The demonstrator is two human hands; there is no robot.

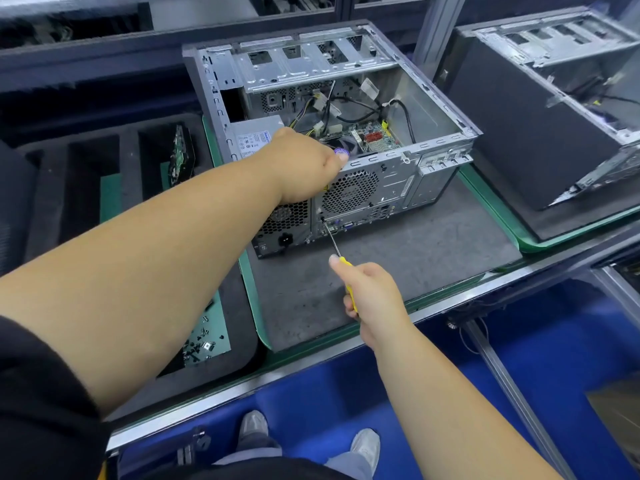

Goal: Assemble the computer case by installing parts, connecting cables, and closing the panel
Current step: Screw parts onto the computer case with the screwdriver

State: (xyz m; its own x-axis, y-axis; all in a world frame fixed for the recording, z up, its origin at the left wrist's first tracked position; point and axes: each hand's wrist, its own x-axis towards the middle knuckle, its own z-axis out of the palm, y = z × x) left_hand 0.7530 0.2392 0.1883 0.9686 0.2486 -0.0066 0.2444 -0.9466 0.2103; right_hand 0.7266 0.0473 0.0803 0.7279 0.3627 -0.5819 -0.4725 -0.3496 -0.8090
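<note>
An open grey computer case (398, 174) lies on its side on a dark mat (398, 265), rear panel toward me. Inside I see a power supply (252, 138), a motherboard (375, 138) and loose black cables (363, 109). My left hand (304, 168) reaches over the case's near top edge, fingers curled down over the rim by the rear fan grille (349, 190). My right hand (370, 299) grips a yellow-handled screwdriver (337, 247). Its tip sits against the rear panel, just below the fan grille.
A black foam tray (86, 202) at the left holds a circuit board (178, 154) and a green pocket with several small screws (201, 344). A second open case (554, 116) stands on the right. The bench's metal edge (311, 362) runs in front of me.
</note>
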